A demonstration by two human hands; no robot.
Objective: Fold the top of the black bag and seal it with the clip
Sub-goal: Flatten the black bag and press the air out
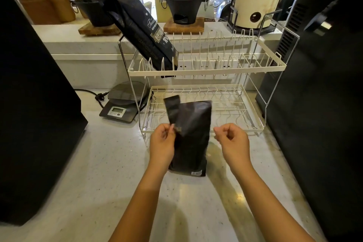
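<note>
A black bag [191, 139] stands on the pale counter in front of the white rack, its top partly folded so that a flap sticks up at the upper left. My left hand [162, 143] pinches the bag's left edge just below that flap. My right hand [231, 139] hovers a little to the right of the bag with the fingers curled in, not touching it. Whether it holds a small clip I cannot tell. No clip is visible anywhere.
A two-tier white wire dish rack [208, 70] stands right behind the bag, with a second, larger black bag [141, 29] leaning on its upper tier. A digital scale [121, 108] sits at the left. Dark appliances [29, 104] flank both sides of the counter.
</note>
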